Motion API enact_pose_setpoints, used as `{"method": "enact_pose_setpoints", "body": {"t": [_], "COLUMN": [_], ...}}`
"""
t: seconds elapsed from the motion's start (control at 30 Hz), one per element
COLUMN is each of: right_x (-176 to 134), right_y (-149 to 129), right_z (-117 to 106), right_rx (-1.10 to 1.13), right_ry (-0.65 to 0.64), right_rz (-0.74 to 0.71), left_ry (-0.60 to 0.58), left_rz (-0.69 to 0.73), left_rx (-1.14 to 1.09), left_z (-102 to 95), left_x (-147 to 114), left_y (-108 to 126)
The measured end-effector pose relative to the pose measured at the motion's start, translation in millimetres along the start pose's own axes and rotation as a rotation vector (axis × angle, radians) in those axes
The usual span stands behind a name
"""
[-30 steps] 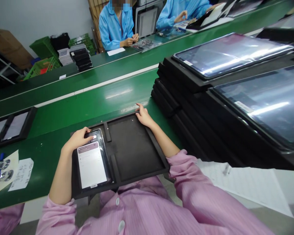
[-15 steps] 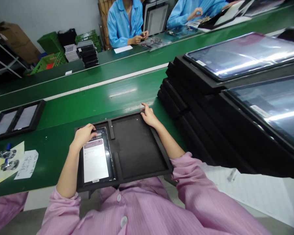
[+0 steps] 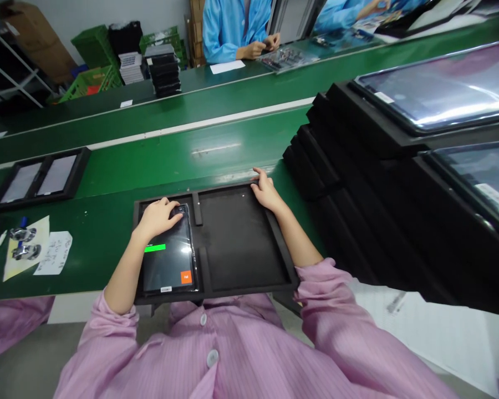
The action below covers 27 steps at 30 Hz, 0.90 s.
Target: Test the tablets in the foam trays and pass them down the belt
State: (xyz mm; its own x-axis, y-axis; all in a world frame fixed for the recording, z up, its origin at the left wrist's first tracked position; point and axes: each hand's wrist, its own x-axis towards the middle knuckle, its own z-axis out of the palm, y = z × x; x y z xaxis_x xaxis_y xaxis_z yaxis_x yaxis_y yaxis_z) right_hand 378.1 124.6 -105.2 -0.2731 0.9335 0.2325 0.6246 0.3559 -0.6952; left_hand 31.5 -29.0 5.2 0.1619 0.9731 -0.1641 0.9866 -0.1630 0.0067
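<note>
A tablet (image 3: pixel 168 266) lies in the left compartment of a black tray (image 3: pixel 207 271) in front of me. Its dark screen shows a green bar and an orange square at the lower right. My left hand (image 3: pixel 157 217) rests over the tablet's upper part, fingers spread, hiding some of the screen. The tray's wide right compartment holds nothing. At its far right corner, my right hand (image 3: pixel 266 193) grips the rim, with thumb inside and index finger stretched over the edge; the other fingers are partly hidden.
Stacked black trays (image 3: pixel 328 149) with large film-covered tablets (image 3: pixel 444 94) rise at the right. Another tray (image 3: pixel 81 169) with two pale panels lies left, beyond a handwritten paper (image 3: pixel 55 254) and metal rings (image 3: pixel 27 252). Across the green bench sits a person in blue (image 3: pixel 237 33).
The tablet's display has switched from a white page to a dark screen with a green bar and orange square. My left hand has moved right over the screen. The camera view has shifted slightly.
</note>
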Motion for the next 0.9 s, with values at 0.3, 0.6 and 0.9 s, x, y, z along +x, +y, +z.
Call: {"method": "enact_pose_setpoints", "body": {"t": [0.3, 0.6, 0.9], "right_x": [-3, -3, -4], "right_y": [-2, -4, -5], "right_z": [-4, -6, -8], "right_rx": [-0.007, -0.014, -0.003], "right_ry": [-0.021, -0.036, -0.051], "right_rz": [0.002, -0.001, 0.021], "left_ry": [0.072, -0.076, -0.252], "left_rz": [-0.029, 0.102, 0.142], "left_rx": [-0.018, -0.245, -0.251], "left_z": [6.0, 6.5, 18.5], "left_x": [14, -2, -12], "left_y": [-7, -27, -31]}}
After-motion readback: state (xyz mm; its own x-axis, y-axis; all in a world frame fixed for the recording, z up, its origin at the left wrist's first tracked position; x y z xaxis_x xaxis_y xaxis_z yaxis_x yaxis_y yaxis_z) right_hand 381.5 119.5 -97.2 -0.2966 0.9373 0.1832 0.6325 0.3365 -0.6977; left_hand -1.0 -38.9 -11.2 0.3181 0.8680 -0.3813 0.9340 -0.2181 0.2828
